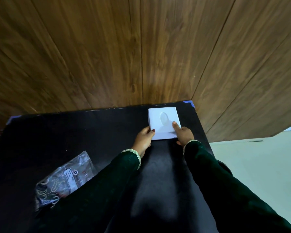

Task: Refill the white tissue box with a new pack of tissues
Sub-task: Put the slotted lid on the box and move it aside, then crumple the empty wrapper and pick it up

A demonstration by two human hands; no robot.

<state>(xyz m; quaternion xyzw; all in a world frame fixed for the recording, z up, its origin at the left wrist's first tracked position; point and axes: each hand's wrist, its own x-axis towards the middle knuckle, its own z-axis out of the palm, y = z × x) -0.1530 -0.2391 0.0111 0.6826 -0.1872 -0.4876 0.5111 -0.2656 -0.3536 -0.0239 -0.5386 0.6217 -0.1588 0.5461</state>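
Observation:
The white tissue box (163, 121) stands on the black table (74, 135) near its far right corner, close to the wooden wall. Its top has an oval opening; no tissue shows in it. My left hand (144, 139) grips the box's near left corner, thumb on top. My right hand (183, 133) holds the near right corner, one finger lying on the lid. A crumpled clear plastic wrapper (65, 177) with a printed label lies at the near left, partly hidden by my left sleeve. Whether it holds tissues I cannot tell.
Brown wooden panels (141, 47) rise directly behind the table and to its right. The table's right edge drops to a pale floor (259, 165). Dark green sleeves cover both forearms.

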